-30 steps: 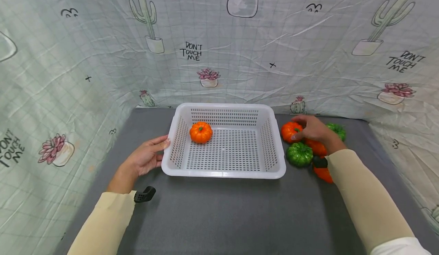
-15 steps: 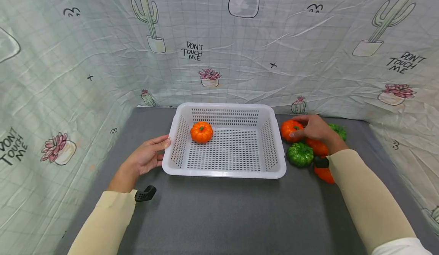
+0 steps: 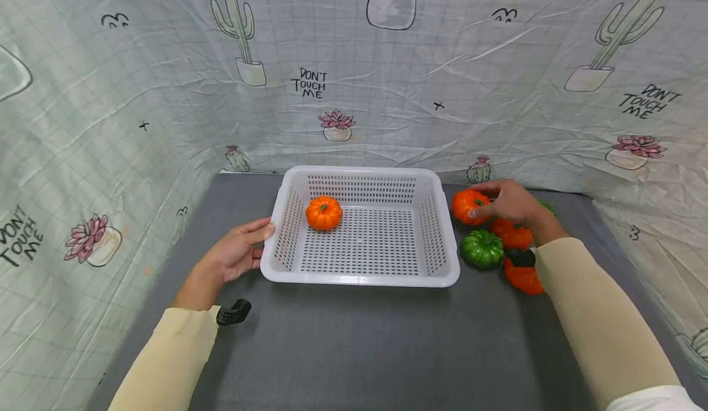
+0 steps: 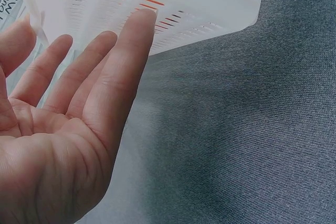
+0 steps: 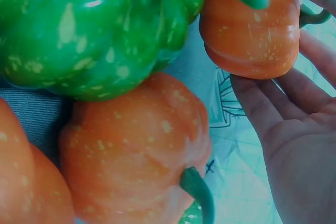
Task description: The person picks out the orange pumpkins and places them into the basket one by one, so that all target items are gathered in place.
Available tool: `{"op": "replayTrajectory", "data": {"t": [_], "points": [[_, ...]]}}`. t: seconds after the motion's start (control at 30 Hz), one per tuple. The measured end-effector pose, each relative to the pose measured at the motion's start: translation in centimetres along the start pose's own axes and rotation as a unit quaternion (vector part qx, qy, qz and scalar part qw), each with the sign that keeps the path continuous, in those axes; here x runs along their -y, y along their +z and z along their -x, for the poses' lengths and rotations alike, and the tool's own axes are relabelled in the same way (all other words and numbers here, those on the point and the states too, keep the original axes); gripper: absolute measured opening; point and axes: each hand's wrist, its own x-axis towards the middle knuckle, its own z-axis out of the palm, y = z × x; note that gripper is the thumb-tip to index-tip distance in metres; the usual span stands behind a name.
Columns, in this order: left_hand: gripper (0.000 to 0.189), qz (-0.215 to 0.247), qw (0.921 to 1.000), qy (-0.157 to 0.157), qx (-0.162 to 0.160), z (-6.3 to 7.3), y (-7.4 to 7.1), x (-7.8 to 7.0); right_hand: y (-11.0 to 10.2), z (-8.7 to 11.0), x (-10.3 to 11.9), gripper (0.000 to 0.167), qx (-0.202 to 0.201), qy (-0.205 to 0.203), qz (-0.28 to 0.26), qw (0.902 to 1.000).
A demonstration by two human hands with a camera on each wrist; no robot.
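Black "DON'T TOUCH ME" lettering (image 3: 310, 83), three times on the patterned cloth (image 3: 387, 134), small x marks (image 3: 439, 105) there too

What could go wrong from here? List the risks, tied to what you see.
The held orange pumpkin, smooth and rounded, might slip from the right grip. Moving it could nudge the nearby green pumpkin and set it rolling. Carried low, it may bump the rim of the white perforated basket.

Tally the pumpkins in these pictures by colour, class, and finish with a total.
Orange pumpkins: 4
Green pumpkins: 2, one of them mostly hidden
Total in view: 6
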Motion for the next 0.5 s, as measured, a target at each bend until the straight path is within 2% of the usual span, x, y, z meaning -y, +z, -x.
{"op": "replayTrajectory", "data": {"t": [0.5], "points": [[0.076,-0.002,1.0,0.001,-0.001,0.0,0.1,-0.1,-1.3,0.3,1.8,0.076,-0.007,-0.024,0.013,0.9996]]}}
